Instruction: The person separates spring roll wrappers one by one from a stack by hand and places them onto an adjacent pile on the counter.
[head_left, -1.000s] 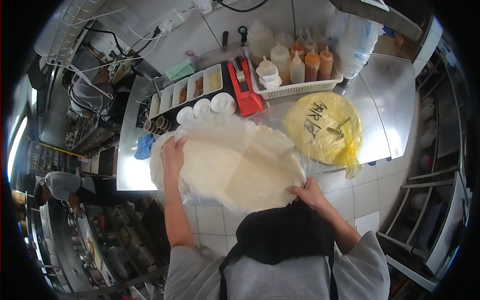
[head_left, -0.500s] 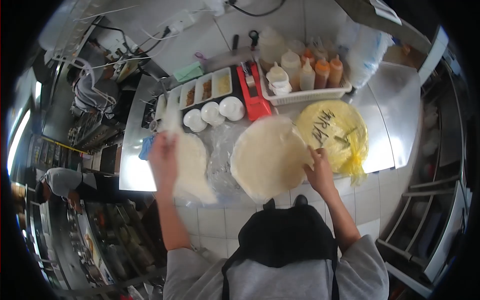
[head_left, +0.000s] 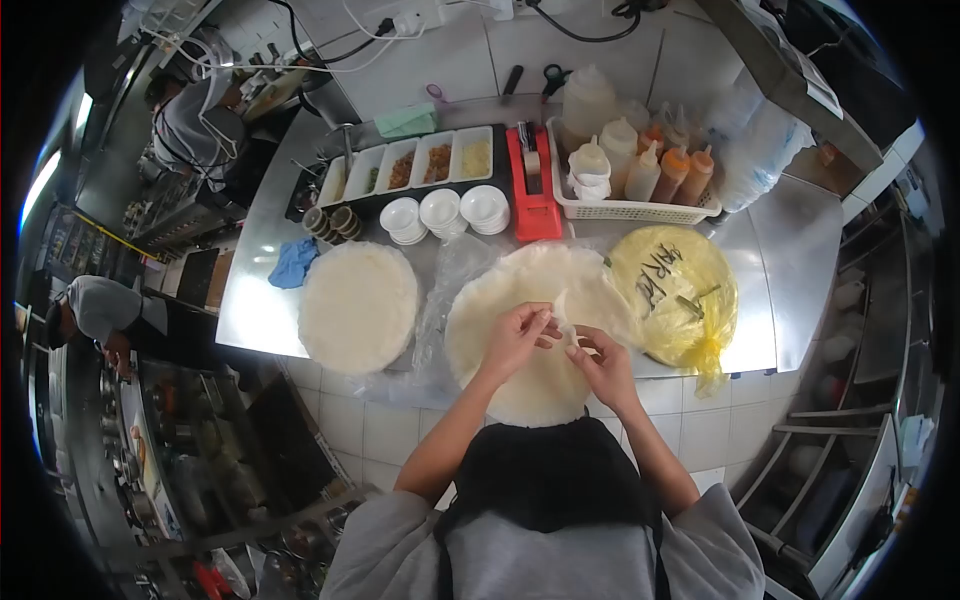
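Observation:
A round, pale flat sheet (head_left: 480, 345) lies in front of me at the counter's near edge. Over it, my left hand (head_left: 522, 335) and my right hand (head_left: 596, 358) pinch a small whitish piece (head_left: 561, 312) between them. Another round pale sheet (head_left: 358, 307) lies flat to the left. Crumpled clear plastic (head_left: 436, 320) is between the two rounds. On the right, a yellow plastic bag (head_left: 675, 295) with dark writing and a knotted end touches the near round's edge.
Behind are white trays of toppings (head_left: 438, 162), stacked small white dishes (head_left: 484, 208), a red holder (head_left: 535, 195) and a basket of squeeze bottles (head_left: 640, 210). A blue cloth (head_left: 293, 262) lies at left. Two other people (head_left: 105, 300) stand farther left.
A pale sheet now lies flat on the left, released by my left hand. That hand has moved right to meet my right hand over the near round, with a small whitish piece between them.

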